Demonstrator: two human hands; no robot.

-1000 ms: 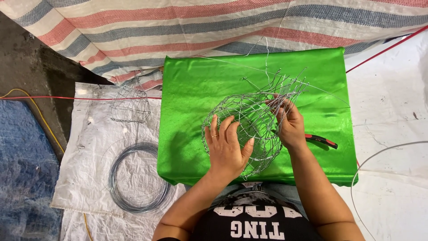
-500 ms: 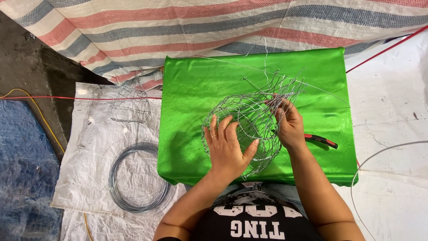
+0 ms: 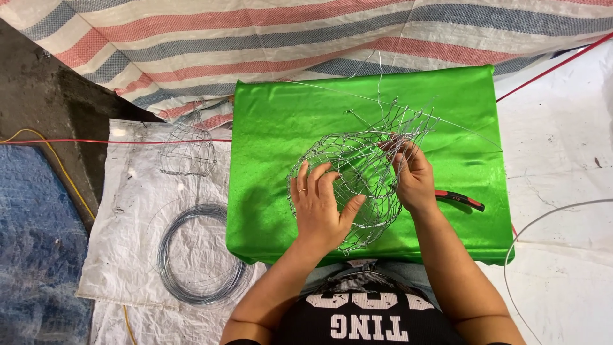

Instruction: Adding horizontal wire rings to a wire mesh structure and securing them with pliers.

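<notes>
A big striped sheet (image 3: 255, 45) in red, blue and cream lies across the top. Below it is a bright green cloth (image 3: 287, 128), smooth and shiny, spread flat over something in front of the person.

To the left is a white woven sack (image 3: 128, 243) on the ground. On it lies a round coil of grey wire (image 3: 201, 255). Above the coil sits a small finished wire cage (image 3: 187, 147).

In the middle of the green cloth sits the wire basket (image 3: 357, 172). It is made of thin silver wire, twisted into a net with many open holes. It looks round like a bowl and is tipped on its side. Loose wire ends stick up and out from its top right part.

The left hand (image 3: 319, 207) lies flat on the near side of the basket with its fingers spread wide. It wears a ring. The right hand (image 3: 415, 179) is at the basket's right side, and its fingertips pinch the wires there.

Just right of that hand, pliers (image 3: 461, 199) with red and black handles lie on the cloth.
</notes>
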